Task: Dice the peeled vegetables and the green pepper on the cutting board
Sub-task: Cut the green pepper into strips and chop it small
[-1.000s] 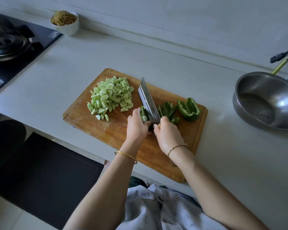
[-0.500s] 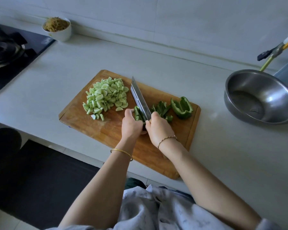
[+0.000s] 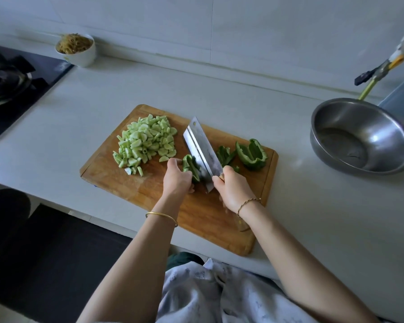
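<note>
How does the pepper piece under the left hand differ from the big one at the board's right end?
The held piece is smaller and narrower; the right-end piece is larger and cupped. The left hand holds the held piece beside the cleaver; the right-end piece lies free, no hand on it. Both are dark green, undiced, on the board.

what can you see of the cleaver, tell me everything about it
The cleaver has a broad rectangular blade of dull grey metal with a small hole near its far corner. Its handle is hidden in the right hand gripping it. The blade points away over the wooden cutting board, right beside the green pepper piece held by the left hand, cut strips on its other side.
</note>
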Demonstrator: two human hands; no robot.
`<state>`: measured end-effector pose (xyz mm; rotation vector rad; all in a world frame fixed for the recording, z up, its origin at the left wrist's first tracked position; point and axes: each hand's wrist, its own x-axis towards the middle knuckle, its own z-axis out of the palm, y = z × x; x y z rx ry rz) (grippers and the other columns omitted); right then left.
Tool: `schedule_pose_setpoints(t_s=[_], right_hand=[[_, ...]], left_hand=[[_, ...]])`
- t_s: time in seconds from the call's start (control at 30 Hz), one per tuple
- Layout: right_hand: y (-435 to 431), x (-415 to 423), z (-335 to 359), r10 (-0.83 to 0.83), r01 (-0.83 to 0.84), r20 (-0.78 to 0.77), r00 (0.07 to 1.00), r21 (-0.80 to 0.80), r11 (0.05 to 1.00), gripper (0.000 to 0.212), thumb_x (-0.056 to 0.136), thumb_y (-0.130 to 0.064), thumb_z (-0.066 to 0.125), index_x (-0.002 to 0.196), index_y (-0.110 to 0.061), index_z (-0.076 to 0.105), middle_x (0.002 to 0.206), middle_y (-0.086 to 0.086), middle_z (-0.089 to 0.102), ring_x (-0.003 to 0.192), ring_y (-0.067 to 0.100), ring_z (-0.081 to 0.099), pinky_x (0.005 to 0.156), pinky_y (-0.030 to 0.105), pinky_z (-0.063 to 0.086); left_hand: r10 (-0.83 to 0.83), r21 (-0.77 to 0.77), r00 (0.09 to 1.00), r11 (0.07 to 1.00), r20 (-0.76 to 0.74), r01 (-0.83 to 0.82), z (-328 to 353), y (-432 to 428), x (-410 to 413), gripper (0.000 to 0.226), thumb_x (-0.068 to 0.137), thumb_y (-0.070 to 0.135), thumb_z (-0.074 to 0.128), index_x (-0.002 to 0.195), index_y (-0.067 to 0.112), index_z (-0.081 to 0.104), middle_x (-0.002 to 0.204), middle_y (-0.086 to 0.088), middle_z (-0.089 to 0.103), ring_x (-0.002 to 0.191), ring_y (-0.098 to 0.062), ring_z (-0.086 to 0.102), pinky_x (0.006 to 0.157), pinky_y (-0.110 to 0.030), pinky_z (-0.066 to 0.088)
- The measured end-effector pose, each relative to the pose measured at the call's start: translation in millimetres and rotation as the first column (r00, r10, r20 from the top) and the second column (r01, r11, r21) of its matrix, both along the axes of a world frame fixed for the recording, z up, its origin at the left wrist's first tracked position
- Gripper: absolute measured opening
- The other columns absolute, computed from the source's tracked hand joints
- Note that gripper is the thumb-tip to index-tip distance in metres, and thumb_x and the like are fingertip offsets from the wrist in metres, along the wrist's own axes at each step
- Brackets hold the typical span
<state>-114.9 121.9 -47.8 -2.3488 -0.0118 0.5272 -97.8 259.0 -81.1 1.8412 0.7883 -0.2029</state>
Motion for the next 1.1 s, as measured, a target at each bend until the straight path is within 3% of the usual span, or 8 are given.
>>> schedule_pose_setpoints(t_s=[0.2,0.33,0.43,0.53,0.63,0.9,1.1], right_hand=[[23,7,4,0.099,-0.079,0.113,0.989,-0.174,0.982,0.020,0.103,-0.027,0.037,0.098,-0.009,0.043,0.074,0.002,0.051,0.068,0.023,0.053,0.059,0.035,0.043],[2,4,-4,-0.049,0.045,0.034,0.998,0.086,0.995,0.023,0.102,-0.028,0.041,0.091,-0.007,0.046,0.073,0.005,0.053,0.055,0.015,0.050,0.052,0.033,0.050],[-9,1,-1,-0.153,0.148,0.000,0.988,0.252,0.956,0.023,0.101,-0.028,0.043,0.083,-0.013,0.042,0.067,0.008,0.053,0.042,0.012,0.045,0.037,0.021,0.041],[-15,1,9,-0.204,0.190,0.013,0.979,0.308,0.932,0.027,0.101,-0.028,0.043,0.077,-0.019,0.036,0.062,0.006,0.051,0.036,0.012,0.042,0.035,0.021,0.039],[-18,0,17,-0.202,0.187,0.023,0.979,0.282,0.941,0.026,0.101,-0.030,0.043,0.079,-0.017,0.037,0.061,0.006,0.051,0.035,0.011,0.042,0.035,0.021,0.039],[-11,-19,25,-0.100,0.086,0.076,0.992,0.175,0.981,0.030,0.101,-0.030,0.042,0.073,-0.021,0.034,0.063,0.004,0.053,0.032,0.005,0.042,0.035,0.022,0.041],[-4,-26,20,-0.054,0.047,0.073,0.996,0.088,0.995,0.025,0.102,-0.031,0.041,0.083,-0.015,0.041,0.072,0.005,0.055,0.049,0.017,0.050,0.044,0.033,0.053]], left_hand=[[-0.034,0.022,0.999,0.999,0.002,0.034,0,-4,-4,0.033,0.090,0.005,0.044,0.121,0.012,0.041,0.091,-0.012,0.060,0.056,-0.019,0.056,0.044,-0.025,0.045],[0.001,0.057,1.000,0.998,0.026,-0.003,-4,-3,-5,0.024,0.089,0.007,0.049,0.113,0.010,0.046,0.079,-0.007,0.058,0.057,-0.017,0.056,0.054,-0.031,0.051],[0.009,0.036,0.999,0.999,0.038,-0.010,-2,-7,-3,0.014,0.091,0.009,0.051,0.104,0.007,0.046,0.082,-0.008,0.057,0.056,-0.017,0.059,0.049,-0.029,0.054],[0.011,-0.029,0.999,1.000,0.048,-0.010,0,-10,-2,0.011,0.093,0.009,0.052,0.101,0.006,0.045,0.087,-0.009,0.056,0.057,-0.021,0.065,0.059,-0.040,0.060],[0.015,-0.060,0.998,0.998,0.059,-0.011,0,-9,-2,0.011,0.095,0.010,0.051,0.103,0.005,0.045,0.088,-0.010,0.057,0.056,-0.022,0.067,0.063,-0.044,0.060],[0.071,-0.070,0.993,0.995,0.097,-0.065,-2,-10,-7,0.011,0.093,0.010,0.054,0.100,0.004,0.048,0.078,-0.008,0.060,0.052,-0.020,0.066,0.056,-0.036,0.060],[0.075,-0.025,0.991,0.997,0.110,-0.073,-4,-10,-8,0.009,0.094,0.012,0.050,0.099,0.005,0.049,0.073,-0.008,0.063,0.052,-0.018,0.067,0.057,-0.037,0.060]])
